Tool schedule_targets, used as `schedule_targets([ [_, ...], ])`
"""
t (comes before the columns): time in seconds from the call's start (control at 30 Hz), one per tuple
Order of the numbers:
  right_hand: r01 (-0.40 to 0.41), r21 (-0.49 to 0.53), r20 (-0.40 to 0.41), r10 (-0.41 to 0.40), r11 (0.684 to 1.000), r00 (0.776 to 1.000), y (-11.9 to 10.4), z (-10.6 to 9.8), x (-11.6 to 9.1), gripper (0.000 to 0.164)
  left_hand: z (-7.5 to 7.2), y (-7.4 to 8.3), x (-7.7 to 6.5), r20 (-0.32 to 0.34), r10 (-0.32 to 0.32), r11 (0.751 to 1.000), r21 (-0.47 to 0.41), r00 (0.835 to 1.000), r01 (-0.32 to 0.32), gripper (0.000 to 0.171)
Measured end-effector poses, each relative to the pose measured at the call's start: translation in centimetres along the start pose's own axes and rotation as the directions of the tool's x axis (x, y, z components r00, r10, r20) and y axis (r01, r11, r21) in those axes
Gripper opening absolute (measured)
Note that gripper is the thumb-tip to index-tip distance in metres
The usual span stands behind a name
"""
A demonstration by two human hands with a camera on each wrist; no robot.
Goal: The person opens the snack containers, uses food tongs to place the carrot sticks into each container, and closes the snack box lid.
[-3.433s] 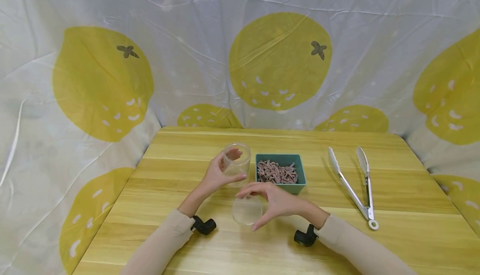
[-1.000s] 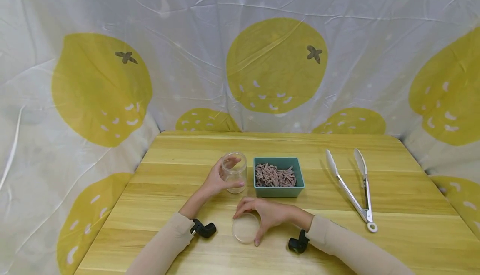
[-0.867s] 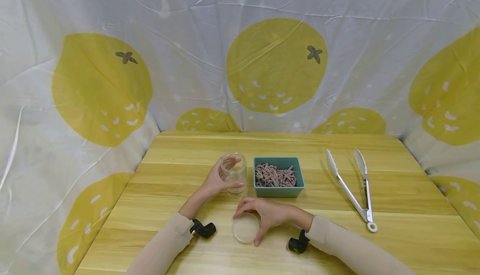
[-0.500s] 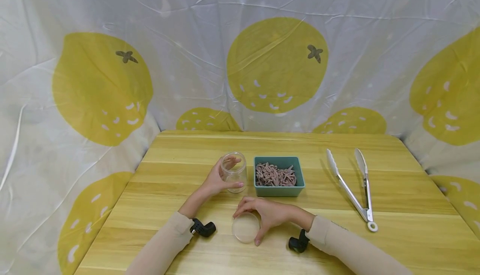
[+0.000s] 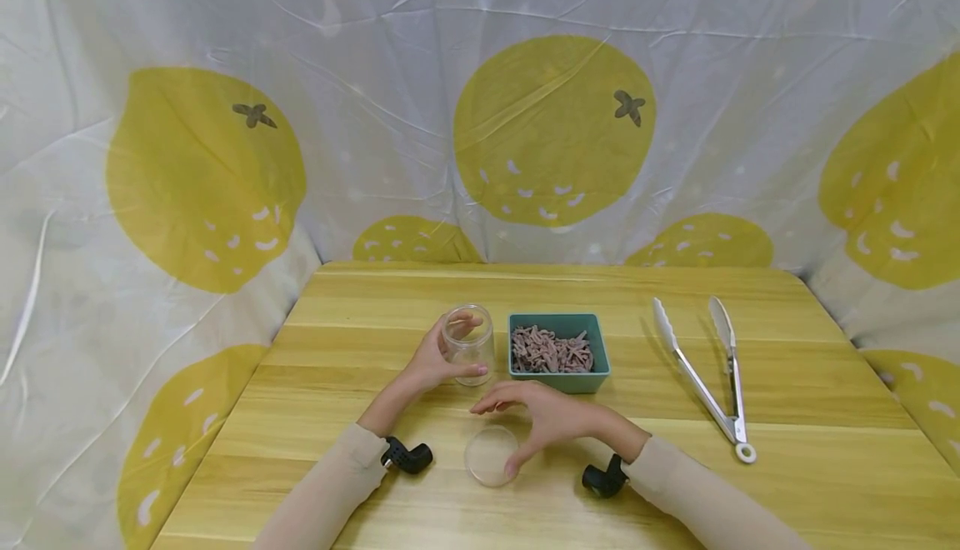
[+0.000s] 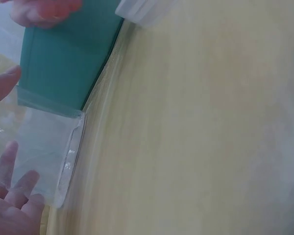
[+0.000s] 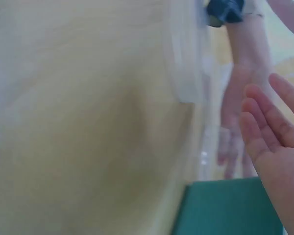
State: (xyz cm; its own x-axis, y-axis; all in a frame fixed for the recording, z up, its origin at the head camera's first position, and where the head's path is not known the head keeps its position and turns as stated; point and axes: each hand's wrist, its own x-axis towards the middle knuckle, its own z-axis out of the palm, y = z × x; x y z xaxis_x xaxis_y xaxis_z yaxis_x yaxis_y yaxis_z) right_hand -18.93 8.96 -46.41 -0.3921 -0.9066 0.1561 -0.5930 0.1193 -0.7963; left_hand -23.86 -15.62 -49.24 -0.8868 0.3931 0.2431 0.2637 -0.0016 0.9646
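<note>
"Where is the jar?"

"The clear jar [image 5: 476, 350] stands upright on the table, right in front of me. My left hand [image 5: 437, 364] is wrapped round it, with my thumb at the front and my fingers behind."

"And the lid?"

"The round, clear lid [image 5: 489, 455] lies flat on the table, a bit nearer to me than the jar. My right hand [image 5: 553, 413] is just over it. Those fingers are spread wide, away from my thumb. My thumb is by the lid's edge, but I can't tell if it touches."

"What's next to the jar?"

"A green box [image 5: 558, 383], just to the right of it. It has a heap of brown strips [image 5: 551, 352] inside."

"What's farther off?"

"The tongs [image 5: 705, 392] lie on the right, well apart from my hands, with their two arms wide apart. The table [image 5: 802, 383] is yellow wood. Behind it hangs a pale cloth [image 5: 375, 133] with big yellow lemons [image 5: 555, 129] on it."
</note>
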Motion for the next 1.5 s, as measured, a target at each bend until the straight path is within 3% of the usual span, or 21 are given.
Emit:
schedule_targets([
  [0.17, 0.030, 0.016, -0.109, -0.028, 0.999, 0.994, -1.0, -1.0, -0.7, 0.068, -0.1, -0.3, 0.0, 0.012, 0.012, 1.000, 0.002, 1.000, -0.012, 0.084],
  [0.37, 0.066, 0.052, -0.244, -0.051, 0.996, 0.968, -2.0, -2.4, -2.0, 0.065, -0.1, -0.4, 0.1, 0.016, 0.013, 1.000, -0.004, 1.000, -0.013, 0.084],
  [0.57, -0.027, 0.081, -0.373, 0.056, 0.996, 0.926, -2.7, -4.4, -4.3, 0.057, 0.0, -0.1, 0.1, 0.000, -0.020, 1.000, -0.003, 1.000, 0.020, 0.085],
  [0.67, -0.072, 0.094, -0.445, 0.106, 0.993, 0.889, -2.7, -5.4, -5.6, 0.055, 0.0, -0.2, 0.1, 0.005, -0.026, 1.000, -0.005, 1.000, 0.026, 0.085],
  [0.9, -0.102, 0.075, -0.581, 0.127, 0.992, 0.804, -2.6, -7.3, -8.6, 0.052, -0.1, -0.2, 0.1, 0.016, -0.031, 1.000, 0.006, 0.999, 0.031, 0.083],
  [1.2, -0.239, 0.034, -0.754, 0.182, 0.970, 0.631, -1.8, -8.4, -11.6, 0.052, -0.2, -0.2, 0.2, 0.010, -0.054, 0.999, 0.004, 0.999, 0.053, 0.084],
  [1.5, -0.419, 0.008, -0.844, 0.230, 0.908, 0.484, -0.8, -8.8, -14.6, 0.055, -0.2, -0.2, 0.2, 0.015, -0.060, 0.998, -0.005, 0.998, 0.060, 0.084],
])
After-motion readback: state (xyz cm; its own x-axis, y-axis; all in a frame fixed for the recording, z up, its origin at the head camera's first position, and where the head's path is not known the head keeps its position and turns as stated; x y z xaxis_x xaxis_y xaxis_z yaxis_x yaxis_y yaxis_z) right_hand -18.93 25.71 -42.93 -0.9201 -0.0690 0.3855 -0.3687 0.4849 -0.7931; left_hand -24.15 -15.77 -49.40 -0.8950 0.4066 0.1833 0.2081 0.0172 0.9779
